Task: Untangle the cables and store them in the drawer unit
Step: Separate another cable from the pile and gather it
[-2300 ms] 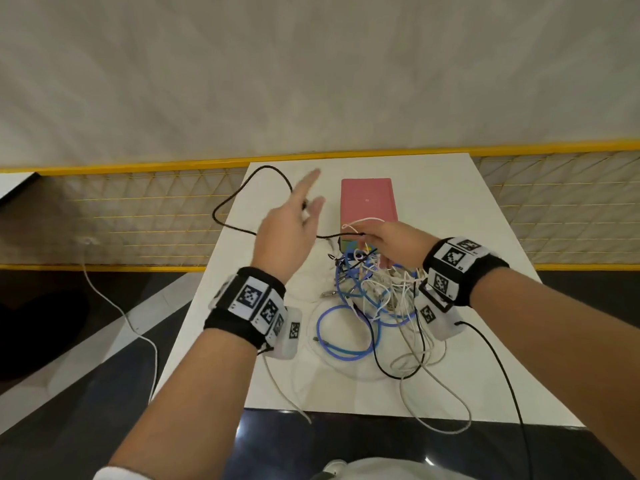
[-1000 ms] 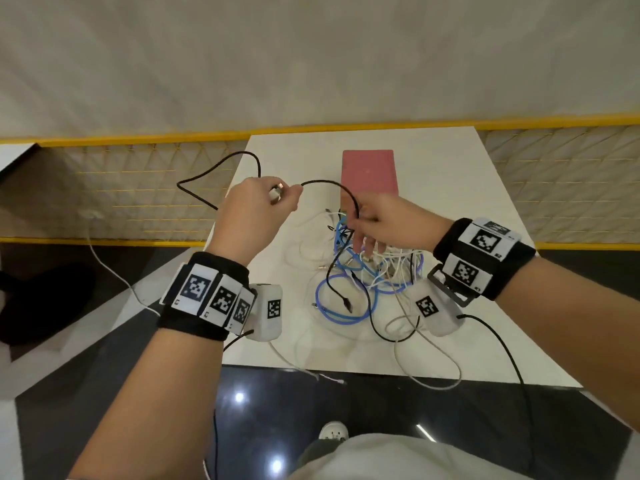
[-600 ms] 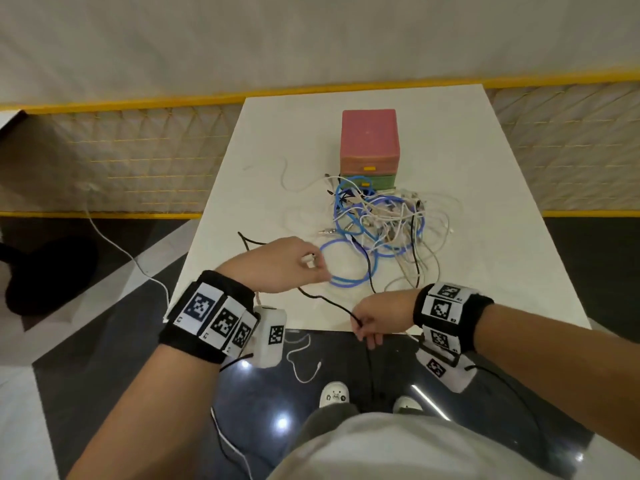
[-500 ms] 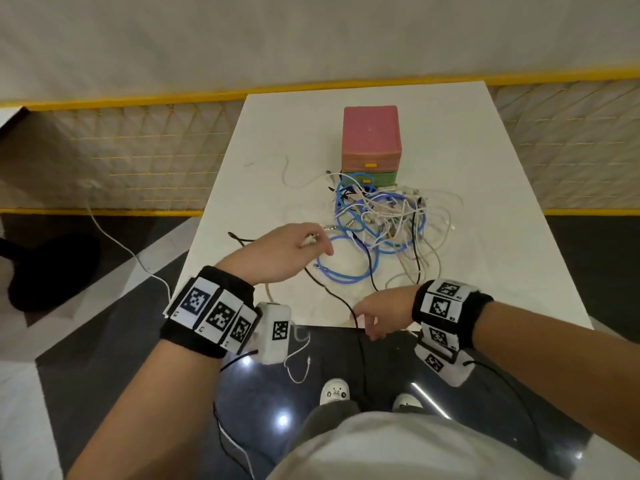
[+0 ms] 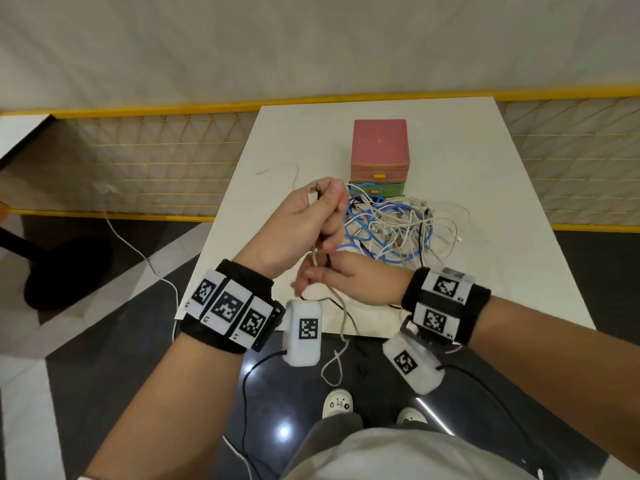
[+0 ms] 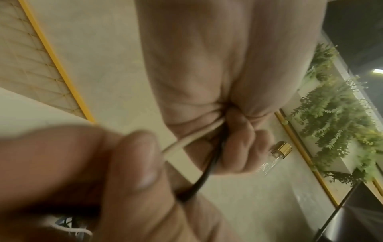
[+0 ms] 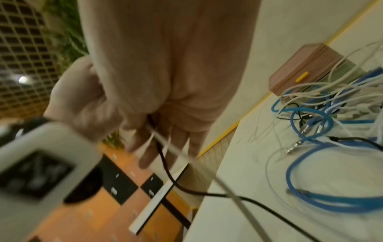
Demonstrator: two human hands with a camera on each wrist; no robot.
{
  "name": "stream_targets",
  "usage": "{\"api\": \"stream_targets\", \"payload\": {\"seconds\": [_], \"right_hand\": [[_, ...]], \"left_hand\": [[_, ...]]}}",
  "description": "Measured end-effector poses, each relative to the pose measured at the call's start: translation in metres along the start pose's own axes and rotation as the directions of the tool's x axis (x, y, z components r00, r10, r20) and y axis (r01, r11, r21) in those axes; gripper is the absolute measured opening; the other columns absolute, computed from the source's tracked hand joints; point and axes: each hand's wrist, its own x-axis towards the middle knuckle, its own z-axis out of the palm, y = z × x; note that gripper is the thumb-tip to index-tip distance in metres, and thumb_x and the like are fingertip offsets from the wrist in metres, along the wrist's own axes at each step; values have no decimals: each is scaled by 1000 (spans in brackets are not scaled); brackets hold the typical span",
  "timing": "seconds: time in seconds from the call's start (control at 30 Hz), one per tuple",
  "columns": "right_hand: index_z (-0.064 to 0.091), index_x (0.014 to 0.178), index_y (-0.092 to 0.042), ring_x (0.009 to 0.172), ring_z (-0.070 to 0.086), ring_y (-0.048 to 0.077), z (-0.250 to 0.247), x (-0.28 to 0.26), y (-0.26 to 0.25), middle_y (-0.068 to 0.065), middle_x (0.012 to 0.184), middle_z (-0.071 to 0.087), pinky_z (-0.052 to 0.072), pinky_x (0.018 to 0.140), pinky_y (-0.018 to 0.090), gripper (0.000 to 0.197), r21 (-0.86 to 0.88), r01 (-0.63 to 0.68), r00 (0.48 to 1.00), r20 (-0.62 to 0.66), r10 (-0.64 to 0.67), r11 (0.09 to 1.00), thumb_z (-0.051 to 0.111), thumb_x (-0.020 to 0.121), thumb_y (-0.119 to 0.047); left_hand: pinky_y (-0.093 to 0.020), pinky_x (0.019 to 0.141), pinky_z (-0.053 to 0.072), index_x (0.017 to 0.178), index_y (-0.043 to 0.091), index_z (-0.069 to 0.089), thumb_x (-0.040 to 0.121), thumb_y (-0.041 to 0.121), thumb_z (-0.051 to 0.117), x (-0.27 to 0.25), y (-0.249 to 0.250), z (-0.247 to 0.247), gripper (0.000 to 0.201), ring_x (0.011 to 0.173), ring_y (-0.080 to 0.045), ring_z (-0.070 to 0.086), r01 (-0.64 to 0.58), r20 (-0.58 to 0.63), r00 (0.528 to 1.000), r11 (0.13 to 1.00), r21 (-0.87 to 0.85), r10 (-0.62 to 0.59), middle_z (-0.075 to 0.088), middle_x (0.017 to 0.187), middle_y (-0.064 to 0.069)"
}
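My left hand [image 5: 322, 213] is raised over the table's near left part and grips a grey-white cable [image 5: 341, 317] together with a black cable [image 7: 186, 190]. A metal USB plug [image 5: 313, 195] sticks up out of the fist [image 6: 230, 131]. Just beneath it, my right hand [image 5: 322, 277] pinches the same cables [image 6: 176, 145], which run on between its fingers [image 7: 161, 144]; its fingers are blurred. The grey-white cable hangs in a loop over the table's near edge. The tangle [image 5: 391, 230] of blue, white and black cables lies in front of the drawer unit [image 5: 379, 147], which is pink above and green below, both drawers closed.
The white table [image 5: 485, 188] stands against a yellow-framed mesh fence [image 5: 156, 168]. A thin white lead [image 5: 277, 171] lies left of the drawer unit. Dark polished floor and my shoes [image 5: 337, 403] lie below the near edge. Wrist camera wires hang under both arms.
Both hands drew a cable out of the tangle toward the near edge. Since then my left hand has lifted the plug end, and my right hand has come up right under it.
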Motion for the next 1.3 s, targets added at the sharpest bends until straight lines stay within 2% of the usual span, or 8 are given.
{"api": "stream_targets", "payload": {"seconds": [0.1,0.2,0.33,0.43,0.6,0.87,1.0,1.3], "right_hand": [[43,93,-5,82,60,0,14,-7,17,8,82,53,48,83,22,19,7,-53,997,-62,54,999,29,103,-13],[38,87,-20,93,65,14,21,-20,47,-9,74,49,48,84,31,21,-231,-138,986,63,156,963,26,104,-23],[48,108,-9,105,56,23,7,-25,61,7,104,58,43,99,39,22,-346,-177,971,90,220,921,41,101,-29],[38,137,-14,126,48,10,-3,-10,35,3,131,53,33,111,26,51,-201,-80,997,-23,77,976,57,93,-32],[57,102,1,104,59,26,-1,13,7,4,95,61,43,99,27,27,-39,6,997,-78,-9,999,37,102,-16],[43,94,-6,81,59,9,28,0,52,6,80,52,45,81,16,24,-33,-58,998,21,58,998,25,104,-19],[46,95,-14,75,54,11,34,-5,74,-6,82,52,47,80,34,21,-225,-101,987,100,126,969,28,104,-22],[62,114,-14,97,47,20,18,-2,88,-1,106,30,37,97,30,29,-605,-195,802,356,481,772,39,100,-27]], "left_hand": [[-20,43,19,77,15,40,108,23,29,1,1,-8,34,43,-10,20,-50,-83,996,996,-76,44,22,52,8],[-16,41,17,77,15,39,108,22,27,0,8,-21,35,40,-6,16,-108,-189,979,981,-161,76,23,49,11],[-18,41,15,77,15,39,108,24,29,-1,8,-27,34,40,-7,16,-87,-217,974,990,-112,61,25,47,12],[-21,42,18,79,13,39,108,24,30,0,-2,-15,33,42,-10,18,-33,-186,982,998,-53,23,23,49,9],[-18,39,28,82,13,41,108,24,33,0,-11,2,29,46,-13,30,22,-180,984,996,88,-6,26,50,6],[-19,40,19,78,11,41,108,19,31,-3,-24,-6,33,42,-9,16,26,-275,961,999,-30,-33,24,48,7],[-18,40,18,77,12,42,108,21,32,-5,-30,-12,33,42,-8,16,25,-331,942,997,-75,-49,23,48,9],[-17,39,17,78,14,42,108,23,32,-6,-15,-24,33,41,-5,15,-102,-433,901,986,-131,36,24,48,12]]}}
